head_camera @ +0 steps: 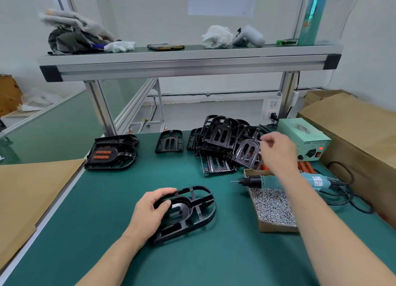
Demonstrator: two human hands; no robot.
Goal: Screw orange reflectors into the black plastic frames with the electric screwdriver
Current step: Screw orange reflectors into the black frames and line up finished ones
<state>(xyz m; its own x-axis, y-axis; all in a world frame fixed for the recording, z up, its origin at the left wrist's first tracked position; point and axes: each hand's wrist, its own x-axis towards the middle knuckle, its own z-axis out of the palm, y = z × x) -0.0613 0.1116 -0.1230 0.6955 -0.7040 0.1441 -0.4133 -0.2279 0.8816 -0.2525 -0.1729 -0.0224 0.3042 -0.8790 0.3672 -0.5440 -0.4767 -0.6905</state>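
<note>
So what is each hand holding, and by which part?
Left hand grips the black frame by its left end. Right hand: cannot be told.

black frame (192, 208) flat, centre | frame pile (222, 139) behind | orange reflectors (306, 167) beside pile | electric screwdriver (276, 181) lying, bit leftward

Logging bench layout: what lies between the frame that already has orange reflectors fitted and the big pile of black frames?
A single black frame lies flat on the green mat between them, as the head view shows.
</note>
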